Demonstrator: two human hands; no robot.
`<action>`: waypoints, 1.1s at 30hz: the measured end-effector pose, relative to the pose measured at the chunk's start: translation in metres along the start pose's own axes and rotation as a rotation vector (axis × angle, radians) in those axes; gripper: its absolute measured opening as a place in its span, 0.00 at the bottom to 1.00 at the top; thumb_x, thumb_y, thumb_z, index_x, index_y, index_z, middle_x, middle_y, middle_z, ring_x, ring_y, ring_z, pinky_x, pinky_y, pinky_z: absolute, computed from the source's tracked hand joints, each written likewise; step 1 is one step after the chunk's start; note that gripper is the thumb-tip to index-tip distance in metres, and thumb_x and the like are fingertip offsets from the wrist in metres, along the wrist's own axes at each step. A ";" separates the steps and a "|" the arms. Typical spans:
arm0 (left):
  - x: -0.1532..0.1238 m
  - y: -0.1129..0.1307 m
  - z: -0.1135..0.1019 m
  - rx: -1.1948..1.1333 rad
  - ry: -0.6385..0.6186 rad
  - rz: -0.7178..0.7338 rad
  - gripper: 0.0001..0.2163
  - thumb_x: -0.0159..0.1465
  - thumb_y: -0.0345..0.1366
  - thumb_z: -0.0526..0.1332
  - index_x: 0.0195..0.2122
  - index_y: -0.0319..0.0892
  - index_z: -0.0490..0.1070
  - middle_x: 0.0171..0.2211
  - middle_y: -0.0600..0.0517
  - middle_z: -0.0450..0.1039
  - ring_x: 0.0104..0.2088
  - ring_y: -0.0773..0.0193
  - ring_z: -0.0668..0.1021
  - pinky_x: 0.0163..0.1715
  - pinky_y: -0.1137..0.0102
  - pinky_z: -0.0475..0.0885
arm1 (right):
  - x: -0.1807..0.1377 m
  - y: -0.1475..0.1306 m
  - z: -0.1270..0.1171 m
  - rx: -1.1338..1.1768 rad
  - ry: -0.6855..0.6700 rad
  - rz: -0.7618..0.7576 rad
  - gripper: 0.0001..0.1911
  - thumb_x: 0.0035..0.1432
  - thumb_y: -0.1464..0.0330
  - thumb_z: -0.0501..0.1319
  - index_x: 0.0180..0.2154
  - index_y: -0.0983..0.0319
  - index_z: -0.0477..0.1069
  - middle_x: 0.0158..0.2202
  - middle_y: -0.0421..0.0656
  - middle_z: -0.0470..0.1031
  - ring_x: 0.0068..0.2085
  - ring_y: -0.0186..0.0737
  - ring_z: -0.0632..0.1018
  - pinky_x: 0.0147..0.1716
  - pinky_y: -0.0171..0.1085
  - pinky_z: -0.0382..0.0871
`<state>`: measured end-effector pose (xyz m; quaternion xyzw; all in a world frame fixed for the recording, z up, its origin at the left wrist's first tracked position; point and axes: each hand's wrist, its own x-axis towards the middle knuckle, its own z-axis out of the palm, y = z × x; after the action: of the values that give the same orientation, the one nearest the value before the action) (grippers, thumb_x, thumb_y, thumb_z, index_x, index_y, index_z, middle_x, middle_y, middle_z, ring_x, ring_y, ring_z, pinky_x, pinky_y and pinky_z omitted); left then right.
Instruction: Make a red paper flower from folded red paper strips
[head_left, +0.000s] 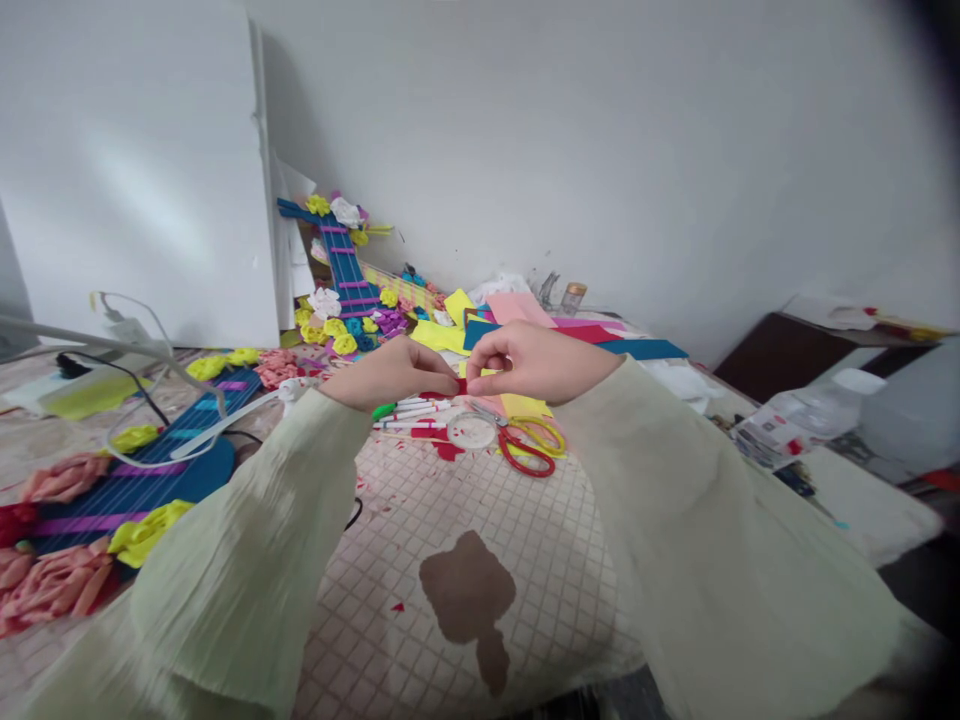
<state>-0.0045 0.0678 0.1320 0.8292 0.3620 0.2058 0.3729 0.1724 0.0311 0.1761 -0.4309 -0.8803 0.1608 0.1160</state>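
Observation:
My left hand (397,372) and my right hand (521,362) meet above the middle of the table, fingertips almost touching. Between them shows a small piece of red paper (461,385), pinched by both hands; its full shape is hidden by the fingers. Just below lie several white markers (412,410), one with a green cap, and a roll of clear tape (471,431). Scissors (527,447) with one red and one yellow handle rest to the right of the tape. Red paper scraps (448,450) are scattered beside them.
Coloured paper sheets (652,349) lie behind my hands. Paper-flower guitar shapes (346,262) stand at the back left and lie at the left (187,440), near a white cable. A clear plastic bottle (810,415) is at the right. A brown shape (469,590) marks the checked tablecloth (555,560).

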 end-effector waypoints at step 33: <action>0.000 0.004 0.001 0.027 -0.003 0.033 0.09 0.51 0.38 0.57 0.23 0.37 0.73 0.21 0.55 0.69 0.23 0.70 0.67 0.23 0.75 0.60 | 0.005 -0.001 0.001 0.045 -0.006 0.090 0.05 0.47 0.72 0.58 0.27 0.67 0.71 0.18 0.35 0.59 0.20 0.26 0.59 0.18 0.29 0.49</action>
<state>-0.0026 0.0658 0.1345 0.8403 0.3505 0.2059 0.3587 0.1681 0.0339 0.1761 -0.4671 -0.8564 0.1871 0.1156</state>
